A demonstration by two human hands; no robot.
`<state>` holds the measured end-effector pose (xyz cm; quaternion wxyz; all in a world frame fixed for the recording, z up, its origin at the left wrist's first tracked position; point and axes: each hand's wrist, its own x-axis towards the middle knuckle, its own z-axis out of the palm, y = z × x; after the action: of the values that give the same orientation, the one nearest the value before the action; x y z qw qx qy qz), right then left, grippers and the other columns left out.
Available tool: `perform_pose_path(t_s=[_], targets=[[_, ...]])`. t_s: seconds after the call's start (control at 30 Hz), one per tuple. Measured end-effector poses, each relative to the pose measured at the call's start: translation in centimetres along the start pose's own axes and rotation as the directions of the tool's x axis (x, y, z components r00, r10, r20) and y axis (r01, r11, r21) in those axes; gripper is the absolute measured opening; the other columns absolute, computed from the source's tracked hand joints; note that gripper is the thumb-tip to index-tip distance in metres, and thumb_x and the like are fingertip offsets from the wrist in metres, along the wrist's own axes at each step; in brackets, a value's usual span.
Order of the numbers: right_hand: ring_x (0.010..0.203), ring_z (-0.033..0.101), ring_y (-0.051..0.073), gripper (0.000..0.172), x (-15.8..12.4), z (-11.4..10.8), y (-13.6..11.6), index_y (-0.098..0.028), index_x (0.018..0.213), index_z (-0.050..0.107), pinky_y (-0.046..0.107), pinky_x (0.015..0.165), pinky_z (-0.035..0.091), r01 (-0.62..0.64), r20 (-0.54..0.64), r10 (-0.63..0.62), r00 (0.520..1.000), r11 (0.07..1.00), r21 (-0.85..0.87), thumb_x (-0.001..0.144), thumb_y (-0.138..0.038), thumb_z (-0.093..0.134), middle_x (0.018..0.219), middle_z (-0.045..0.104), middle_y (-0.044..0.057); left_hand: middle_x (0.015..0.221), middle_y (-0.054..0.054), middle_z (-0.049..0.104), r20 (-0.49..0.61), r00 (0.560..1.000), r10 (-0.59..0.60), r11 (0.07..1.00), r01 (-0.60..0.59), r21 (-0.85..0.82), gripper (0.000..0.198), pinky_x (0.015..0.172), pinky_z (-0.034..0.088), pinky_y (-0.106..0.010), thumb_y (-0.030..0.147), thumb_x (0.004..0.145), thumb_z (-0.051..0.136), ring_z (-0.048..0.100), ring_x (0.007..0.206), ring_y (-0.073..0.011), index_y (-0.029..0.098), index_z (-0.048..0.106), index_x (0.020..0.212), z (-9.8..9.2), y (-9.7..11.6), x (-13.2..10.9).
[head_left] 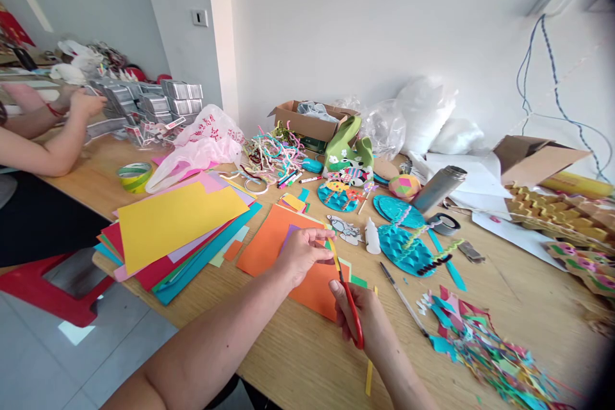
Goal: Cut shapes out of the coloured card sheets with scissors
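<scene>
My right hand (pixel 361 314) is closed round the red handles of a pair of scissors (pixel 354 315), whose blades point up and away from me. Between the fingers of my left hand (pixel 307 255) is a narrow yellow paper strip (pixel 332 250), pinched near its top. The scissor blades meet the lower part of this strip. Beneath both hands lies an orange paper sheet (pixel 266 243), with purple and green pieces showing at its edges. Another thin yellow strip (pixel 369 375) rests on the table beside my right wrist.
Stacked coloured paper (pixel 177 224) lies left, near a tape roll (pixel 134 177). Right of my hands are a pen (pixel 401 295), a glue bottle (pixel 371 237), blue egg-carton discs (pixel 406 250), a steel flask (pixel 439 187) and paper scraps (pixel 500 352). A co-worker's hands (pixel 86 102) are far left.
</scene>
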<state>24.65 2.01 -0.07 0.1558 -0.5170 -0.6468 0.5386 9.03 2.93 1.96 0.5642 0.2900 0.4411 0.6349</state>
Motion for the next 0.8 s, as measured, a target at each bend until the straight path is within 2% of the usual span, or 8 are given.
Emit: perform_pose_path(t_s=[0.3,0.6,0.8], targets=[[0.033,0.050,0.011,0.053,0.14,-0.04,0.11,-0.020,0.058,0.045,0.020,0.035,0.031,0.024,0.008,-0.024,1.000,1.000,-0.002,0.078,-0.069,0.054,0.046,0.055,-0.001,0.093,-0.006,0.069,0.004,1.000,0.002,1.000,-0.002,0.011,0.033,0.064,0.057,-0.030,0.008,0.051,0.077,0.055,0.062,-0.0084,0.013,0.075,0.084,0.12,0.03,-0.05],[0.030,0.045,0.008,0.055,0.00,-0.05,-0.25,-0.020,0.057,0.044,0.019,0.033,0.028,0.007,0.006,-0.007,1.000,1.000,0.008,0.077,-0.070,0.053,0.043,0.052,-0.003,0.094,-0.007,0.069,0.003,1.000,-0.001,1.000,0.001,0.007,0.034,0.064,0.057,-0.031,0.012,0.049,0.082,0.055,0.062,-0.0083,0.013,0.075,0.082,0.17,0.15,-0.03],[0.029,0.045,0.009,0.056,-0.04,0.09,-0.23,-0.020,0.056,0.044,0.019,0.033,0.028,0.011,0.013,-0.011,1.000,1.000,0.004,0.079,-0.071,0.050,0.043,0.052,-0.002,0.094,-0.007,0.069,0.005,1.000,-0.004,1.000,0.003,0.015,0.035,0.064,0.056,-0.031,0.012,0.048,0.081,0.056,0.060,-0.0075,0.012,0.075,0.083,0.06,0.02,0.05]])
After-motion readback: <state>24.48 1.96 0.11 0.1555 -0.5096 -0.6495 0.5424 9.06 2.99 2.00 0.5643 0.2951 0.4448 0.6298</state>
